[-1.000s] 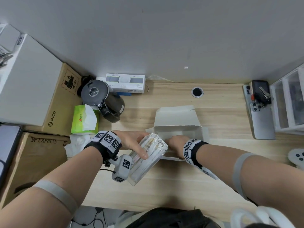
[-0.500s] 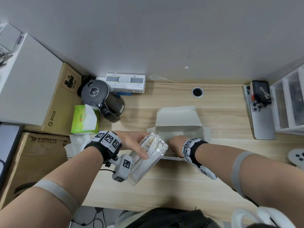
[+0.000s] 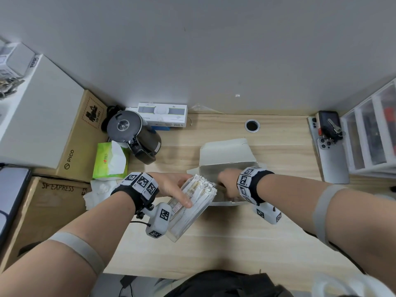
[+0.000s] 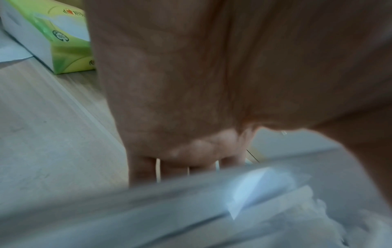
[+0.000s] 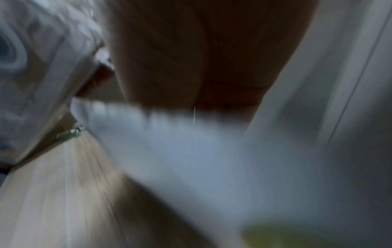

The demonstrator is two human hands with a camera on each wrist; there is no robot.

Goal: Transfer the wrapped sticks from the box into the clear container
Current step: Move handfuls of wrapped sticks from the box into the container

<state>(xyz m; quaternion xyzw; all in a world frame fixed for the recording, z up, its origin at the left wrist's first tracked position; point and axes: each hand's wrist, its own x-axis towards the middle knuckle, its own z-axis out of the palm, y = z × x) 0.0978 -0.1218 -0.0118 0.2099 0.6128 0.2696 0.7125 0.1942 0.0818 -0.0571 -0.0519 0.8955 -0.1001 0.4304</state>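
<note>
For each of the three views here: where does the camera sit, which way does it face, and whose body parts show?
Head: worn high, looking down at the desk; both forearms, left hand gripping the clear container, right hand in the box.
Left wrist: along the hand; blurred fingers, container.
Right wrist: along the hand; blurred, grip unclear.
Shared: green tissue pack.

The head view looks steeply down over the worktop [image 3: 246, 243]; both wrist views sit close, blurred, sharing its wooden surface.
</note>
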